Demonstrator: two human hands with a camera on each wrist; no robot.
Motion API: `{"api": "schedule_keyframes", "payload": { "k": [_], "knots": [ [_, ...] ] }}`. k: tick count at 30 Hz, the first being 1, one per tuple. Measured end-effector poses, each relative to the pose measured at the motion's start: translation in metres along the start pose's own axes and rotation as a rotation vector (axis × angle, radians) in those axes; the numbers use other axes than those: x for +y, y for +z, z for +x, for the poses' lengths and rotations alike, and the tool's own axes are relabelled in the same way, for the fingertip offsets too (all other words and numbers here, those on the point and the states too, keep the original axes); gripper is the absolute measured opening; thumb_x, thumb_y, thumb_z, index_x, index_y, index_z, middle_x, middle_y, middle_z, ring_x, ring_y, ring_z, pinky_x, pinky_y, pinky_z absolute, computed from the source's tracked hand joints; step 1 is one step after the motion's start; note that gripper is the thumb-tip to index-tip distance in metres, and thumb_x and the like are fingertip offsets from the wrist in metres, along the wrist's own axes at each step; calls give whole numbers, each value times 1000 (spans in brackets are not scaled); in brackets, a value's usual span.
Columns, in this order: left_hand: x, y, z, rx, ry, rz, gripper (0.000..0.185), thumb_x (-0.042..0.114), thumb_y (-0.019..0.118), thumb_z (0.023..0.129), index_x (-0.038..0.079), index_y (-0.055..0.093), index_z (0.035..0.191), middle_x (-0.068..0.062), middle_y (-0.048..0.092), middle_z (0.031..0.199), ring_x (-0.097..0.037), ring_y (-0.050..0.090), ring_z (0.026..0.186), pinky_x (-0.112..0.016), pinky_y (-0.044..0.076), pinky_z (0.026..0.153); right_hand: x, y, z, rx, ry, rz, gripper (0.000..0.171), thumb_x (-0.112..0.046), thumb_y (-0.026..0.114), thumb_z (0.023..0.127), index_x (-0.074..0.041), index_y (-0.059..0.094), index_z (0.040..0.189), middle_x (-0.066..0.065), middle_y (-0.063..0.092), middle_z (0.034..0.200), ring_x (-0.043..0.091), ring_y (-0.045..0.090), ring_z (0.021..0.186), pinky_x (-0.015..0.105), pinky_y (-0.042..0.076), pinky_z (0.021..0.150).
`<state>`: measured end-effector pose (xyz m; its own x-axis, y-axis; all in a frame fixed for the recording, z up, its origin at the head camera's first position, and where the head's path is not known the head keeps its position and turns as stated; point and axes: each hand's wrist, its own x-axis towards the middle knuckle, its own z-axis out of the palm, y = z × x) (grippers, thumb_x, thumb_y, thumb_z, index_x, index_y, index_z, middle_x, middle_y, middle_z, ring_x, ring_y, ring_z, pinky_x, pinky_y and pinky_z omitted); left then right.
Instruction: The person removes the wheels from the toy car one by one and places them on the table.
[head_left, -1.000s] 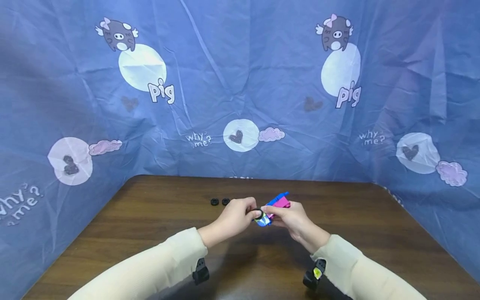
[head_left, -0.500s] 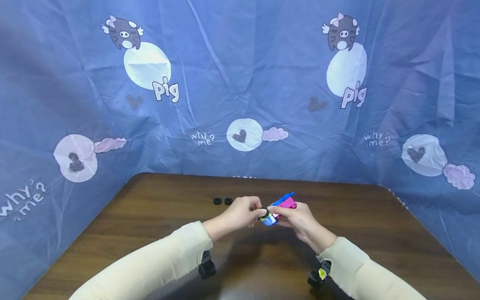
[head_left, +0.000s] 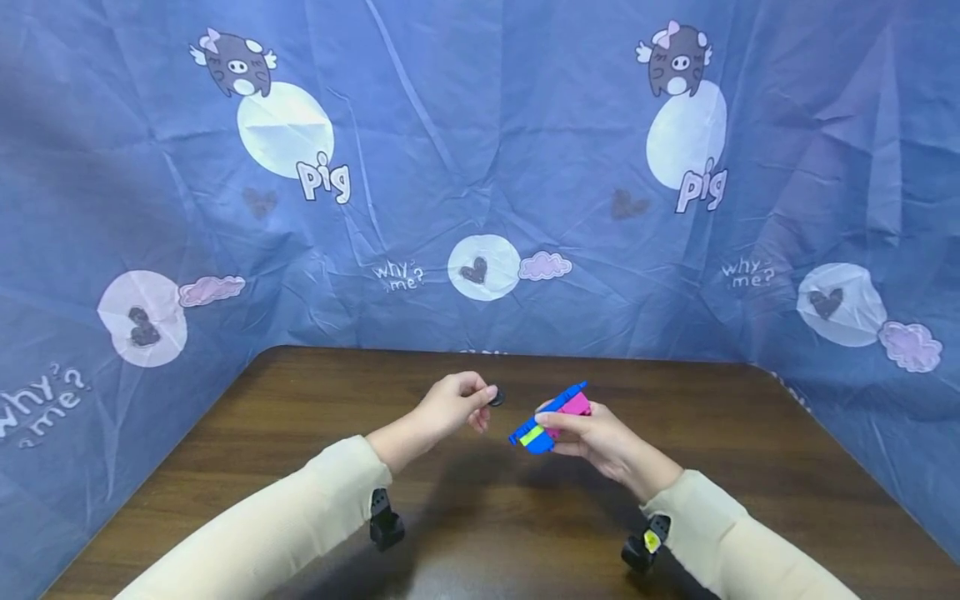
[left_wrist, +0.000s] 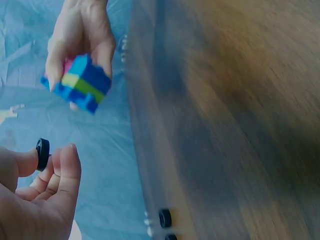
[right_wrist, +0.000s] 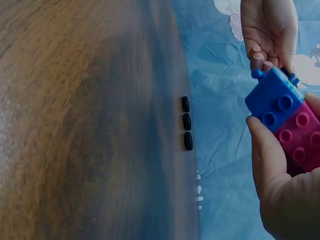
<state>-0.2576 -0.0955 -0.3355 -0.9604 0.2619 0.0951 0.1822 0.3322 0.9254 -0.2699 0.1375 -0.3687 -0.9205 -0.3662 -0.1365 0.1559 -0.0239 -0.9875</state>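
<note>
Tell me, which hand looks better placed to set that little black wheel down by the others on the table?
Probably the left hand: it pinches the black wheel, and the loose wheels lie on the table. The right hand is busy gripping the block toy.

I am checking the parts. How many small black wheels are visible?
4. One wheel is pinched by the left hand; three lie in a row on the table's far edge. More may be hidden behind the hands.

Sleeves: long, cream, covering both my arms to the wrists.
Wrist straps: small black cameras; the right one bears a yellow mark.
</note>
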Motion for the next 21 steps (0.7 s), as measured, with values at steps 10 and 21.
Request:
{"api": "schedule_keyframes", "payload": {
  "k": [10,21],
  "knots": [
    [-22,-42,7,71,-56,-87,22,11,50,101,-10,52,92,-5,57,67,-10,61,56,-27,58,61,0,-2,1,-65,-11,-17,17,-16,71,87,-13,61,100,0,68,89,16,68,82,36,59,80],
    [-59,-82,12,30,-163,-31,23,8,46,102,-11,49,89,-5,55,66,-10,60,56,-23,56,58,0,1,0,-46,20,-56,30,-20,70,88,-1,57,109,4,66,91,19,68,84,40,59,83]
  ]
}}
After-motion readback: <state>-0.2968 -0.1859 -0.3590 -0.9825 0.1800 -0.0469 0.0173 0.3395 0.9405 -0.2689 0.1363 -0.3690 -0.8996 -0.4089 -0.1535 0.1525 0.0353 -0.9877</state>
